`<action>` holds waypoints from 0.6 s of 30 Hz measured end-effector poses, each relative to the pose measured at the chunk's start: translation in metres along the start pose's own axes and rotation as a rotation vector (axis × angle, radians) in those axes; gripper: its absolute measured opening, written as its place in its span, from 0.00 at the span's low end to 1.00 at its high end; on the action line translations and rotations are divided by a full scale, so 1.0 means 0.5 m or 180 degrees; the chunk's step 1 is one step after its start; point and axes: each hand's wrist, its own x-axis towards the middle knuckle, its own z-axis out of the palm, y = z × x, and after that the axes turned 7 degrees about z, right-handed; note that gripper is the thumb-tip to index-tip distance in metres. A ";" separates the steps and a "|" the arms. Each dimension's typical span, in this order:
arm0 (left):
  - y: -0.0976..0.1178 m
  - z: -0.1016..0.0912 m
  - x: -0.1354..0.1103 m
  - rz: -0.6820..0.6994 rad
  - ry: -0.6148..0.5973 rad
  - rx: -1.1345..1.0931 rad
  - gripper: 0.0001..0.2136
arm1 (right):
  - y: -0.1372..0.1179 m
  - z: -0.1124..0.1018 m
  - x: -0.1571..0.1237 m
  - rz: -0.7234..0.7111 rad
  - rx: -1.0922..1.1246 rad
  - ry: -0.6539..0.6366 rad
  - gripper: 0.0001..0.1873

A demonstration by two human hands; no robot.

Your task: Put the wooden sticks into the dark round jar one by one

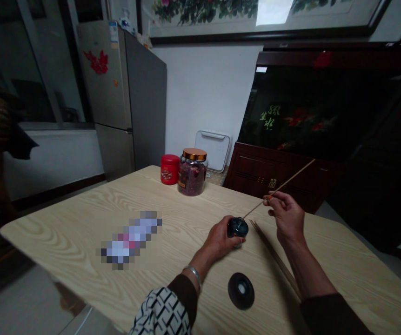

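My left hand (221,238) is wrapped round a small dark glossy pot (238,228), held at the tabletop. Between the fingertips of my right hand (286,211) is a long thin stick (294,176), which slants down to the left. Its lower end meets the pot's rim; whether it goes inside I cannot tell. Several more thin sticks (273,256) lie on the table under my right forearm. Nearer to me rests a round dark disc (241,291) with a pale spot in its centre.
The pale wooden table (82,218) bears a red canister (170,169) and a copper-lidded jar (191,173) of dried purple pieces at its far edge. A blurred-out flat object (130,241) lies to the left. Beyond stand a fridge (148,97) and a dark cabinet (256,170).
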 end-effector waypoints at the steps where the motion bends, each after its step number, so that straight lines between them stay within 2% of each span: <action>1: -0.001 0.000 0.000 0.0007 -0.0001 0.0000 0.28 | 0.003 0.001 0.001 -0.0019 -0.0028 -0.0009 0.14; 5: -0.007 0.003 0.001 0.0027 0.0018 0.0003 0.29 | 0.022 0.006 0.002 -0.0089 -0.0167 -0.0105 0.14; 11: -0.013 0.006 0.002 -0.0004 0.0040 -0.0023 0.31 | 0.059 0.011 -0.009 -0.0138 -0.0374 -0.0467 0.14; 18: -0.002 0.001 0.001 0.0027 0.0019 -0.0062 0.30 | 0.083 0.007 -0.034 0.0174 -0.0798 -0.0939 0.19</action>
